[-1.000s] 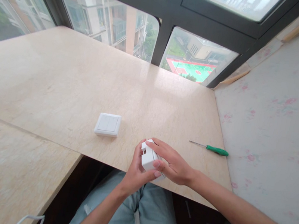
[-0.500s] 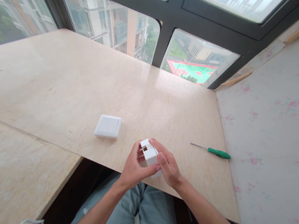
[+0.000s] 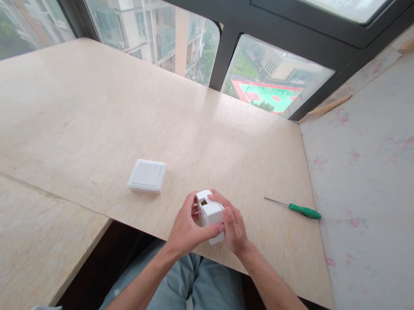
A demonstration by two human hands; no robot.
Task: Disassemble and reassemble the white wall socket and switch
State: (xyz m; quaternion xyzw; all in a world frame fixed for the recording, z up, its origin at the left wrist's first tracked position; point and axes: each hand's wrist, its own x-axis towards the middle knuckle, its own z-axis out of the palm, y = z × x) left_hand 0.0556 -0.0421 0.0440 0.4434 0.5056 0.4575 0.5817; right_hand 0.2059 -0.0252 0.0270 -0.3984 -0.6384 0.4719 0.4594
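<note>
Both hands grip a white plastic box with a small square opening, probably an electrical mounting box, just above the counter's front edge. My left hand wraps its near left side, thumb pressed along the front. My right hand closes on the right side, its fingers over the far edge. Part of the box is hidden behind the fingers. To the left, a white wall switch lies face up on the counter. A screwdriver with a green handle rests at the right, its shaft pointing left.
The beige stone counter runs up to dark-framed windows. A wall with floral paper bounds the right side. At lower left is another counter section, with a white cable at its edge.
The white box has turned slightly in my hands, showing more of its side. Both hands keep their hold. The view has shifted a little; the switch and screwdriver stay put.
</note>
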